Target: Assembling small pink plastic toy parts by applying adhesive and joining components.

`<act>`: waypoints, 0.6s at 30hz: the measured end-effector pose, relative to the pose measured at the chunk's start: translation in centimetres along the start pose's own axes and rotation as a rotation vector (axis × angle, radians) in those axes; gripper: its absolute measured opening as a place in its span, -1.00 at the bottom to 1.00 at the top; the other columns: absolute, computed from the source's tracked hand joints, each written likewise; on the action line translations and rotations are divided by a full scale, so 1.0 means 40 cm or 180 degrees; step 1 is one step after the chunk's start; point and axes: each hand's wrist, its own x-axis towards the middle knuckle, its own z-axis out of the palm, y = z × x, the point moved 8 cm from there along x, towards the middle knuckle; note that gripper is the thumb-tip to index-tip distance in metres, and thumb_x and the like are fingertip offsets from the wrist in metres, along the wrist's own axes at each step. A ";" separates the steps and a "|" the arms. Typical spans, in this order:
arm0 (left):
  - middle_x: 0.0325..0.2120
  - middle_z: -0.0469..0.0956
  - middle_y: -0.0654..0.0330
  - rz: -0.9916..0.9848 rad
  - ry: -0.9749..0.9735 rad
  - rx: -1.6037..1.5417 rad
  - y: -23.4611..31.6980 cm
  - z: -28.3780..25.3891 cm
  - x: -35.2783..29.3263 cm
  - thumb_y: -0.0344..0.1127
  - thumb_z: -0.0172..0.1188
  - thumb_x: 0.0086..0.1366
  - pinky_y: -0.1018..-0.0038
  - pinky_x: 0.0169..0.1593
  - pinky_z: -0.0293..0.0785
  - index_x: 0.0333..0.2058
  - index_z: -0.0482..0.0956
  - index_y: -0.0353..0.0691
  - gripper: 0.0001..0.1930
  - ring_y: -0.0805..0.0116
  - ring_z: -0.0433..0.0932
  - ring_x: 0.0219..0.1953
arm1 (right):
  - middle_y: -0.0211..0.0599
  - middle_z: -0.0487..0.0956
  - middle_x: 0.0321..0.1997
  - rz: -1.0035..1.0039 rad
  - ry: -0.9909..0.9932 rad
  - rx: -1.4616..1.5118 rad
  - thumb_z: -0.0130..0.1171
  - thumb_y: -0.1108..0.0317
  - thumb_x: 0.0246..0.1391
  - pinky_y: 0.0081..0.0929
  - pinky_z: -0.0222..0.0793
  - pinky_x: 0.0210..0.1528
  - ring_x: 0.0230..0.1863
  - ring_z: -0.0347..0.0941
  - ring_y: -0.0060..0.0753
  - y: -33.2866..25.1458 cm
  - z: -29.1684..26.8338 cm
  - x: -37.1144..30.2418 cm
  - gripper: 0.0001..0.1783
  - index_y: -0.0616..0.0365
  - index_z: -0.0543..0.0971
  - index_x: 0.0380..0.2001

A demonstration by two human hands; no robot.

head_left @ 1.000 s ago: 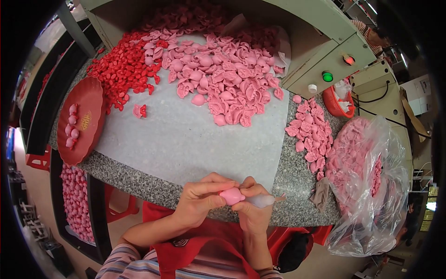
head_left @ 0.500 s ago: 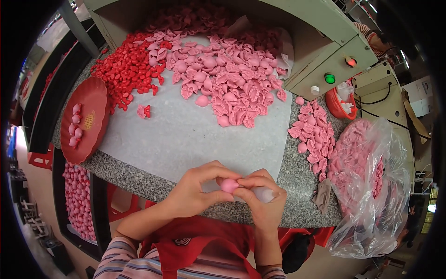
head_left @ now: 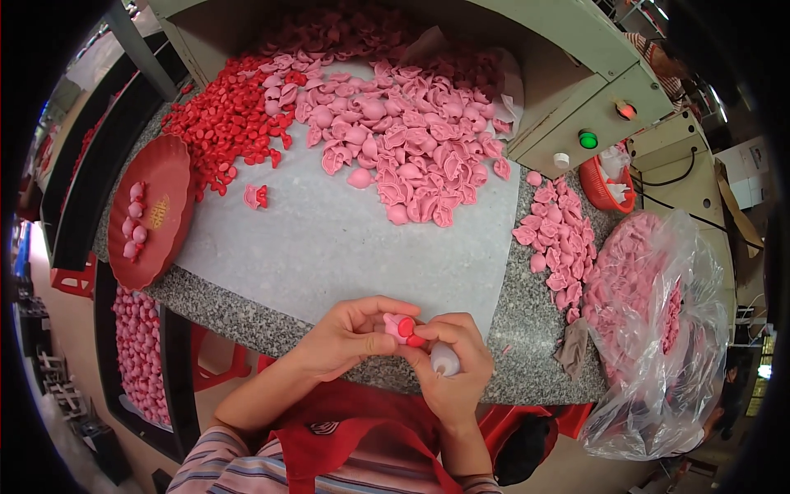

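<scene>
Left hand (head_left: 341,342): fingers pinching one pink-and-red piece (head_left: 393,324) above the worktop's (head_left: 531,333) near edge.
Right hand (head_left: 461,384): fingers gripping one small translucent bottle (head_left: 445,360), fingertips against that piece.
Red plate (head_left: 164,247), left: five pink balls (head_left: 136,209).
White sheet (head_left: 346,247): one loose petal-edged piece (head_left: 252,195), left.
Far heaps: one red heap (head_left: 230,115), one pink heap (head_left: 395,132).
</scene>
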 end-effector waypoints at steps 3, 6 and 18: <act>-0.23 0.46 0.08 0.0173 -0.0059 0.0041 0.004 -0.006 -0.011 -0.41 0.17 0.07 0.39 -0.11 0.43 -0.11 0.37 -0.31 -0.62 0.30 0.46 -0.17 | -0.33 0.42 -0.47 -0.0108 -0.0065 -0.0075 0.33 0.62 -0.48 -0.63 0.30 -0.48 -0.47 0.37 -0.50 -0.017 0.008 0.003 -0.68 0.19 0.50 -0.51; -0.28 0.47 0.11 0.0283 0.0002 -0.0005 -0.002 -0.015 -0.015 -0.38 0.21 0.04 0.39 -0.15 0.45 -0.16 0.41 -0.31 -0.65 0.33 0.48 -0.20 | -0.33 0.43 -0.48 -0.0089 -0.0153 -0.0094 0.34 0.62 -0.49 -0.63 0.31 -0.48 -0.48 0.38 -0.49 -0.019 0.013 0.008 -0.69 0.18 0.51 -0.52; -0.37 0.43 0.24 0.0526 0.0174 0.0008 -0.008 -0.021 -0.016 -0.37 0.25 0.01 0.52 -0.19 0.40 -0.25 0.44 -0.29 -0.70 0.45 0.44 -0.29 | -0.34 0.44 -0.47 0.0170 -0.0271 0.0169 0.33 0.62 -0.49 -0.66 0.29 -0.47 -0.46 0.37 -0.53 0.006 0.018 0.008 -0.70 0.21 0.52 -0.53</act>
